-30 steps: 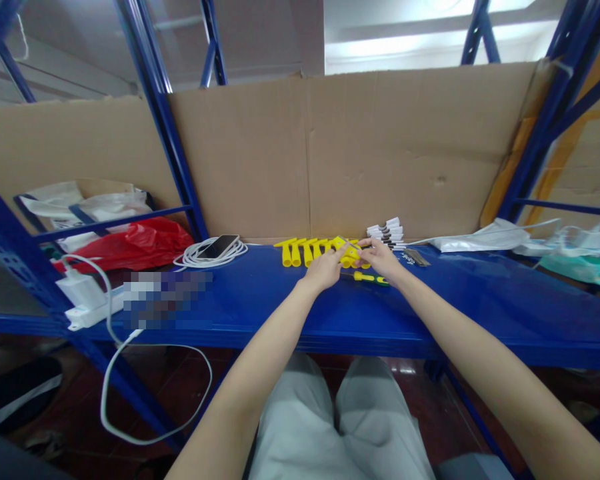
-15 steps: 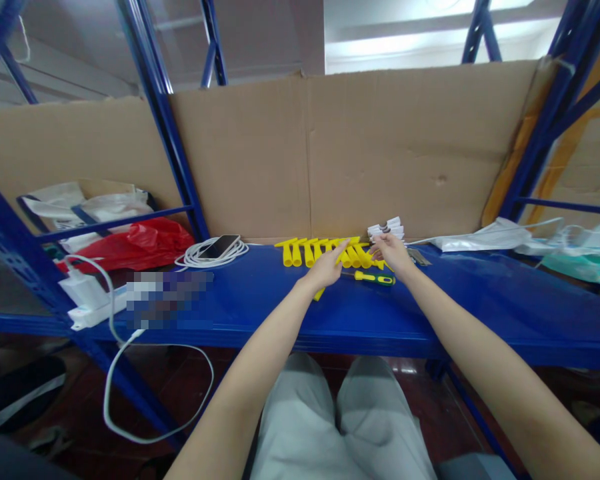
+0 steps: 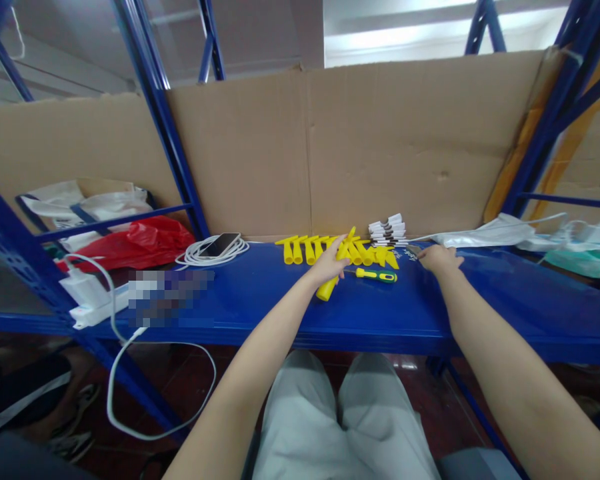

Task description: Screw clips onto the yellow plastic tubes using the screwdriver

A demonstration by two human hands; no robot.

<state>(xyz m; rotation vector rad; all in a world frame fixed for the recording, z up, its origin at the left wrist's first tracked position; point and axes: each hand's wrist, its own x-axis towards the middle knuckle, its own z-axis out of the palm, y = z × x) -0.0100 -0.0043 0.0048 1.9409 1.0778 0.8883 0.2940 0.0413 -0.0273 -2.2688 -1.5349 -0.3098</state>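
We had best hold the yellow tubular piece (image 3: pixel 325 291) level, our left hand's (image 3: pixel 329 263) grip closed round it between the table's (image 3: pixel 265 290) front and back edges, and be light with our right hand (image 3: pixel 440 258), open or pinching we cannot tell, at the metal pieces (image 3: pixel 415 251) near the back edge.

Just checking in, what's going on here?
A person works at a blue shelf. The left hand holds a yellow tubular part, tilted. The right hand is at a small grey piece; whether it grips it is unclear. More yellow parts lie in a row behind the screwdriver, with white pieces near the cardboard.
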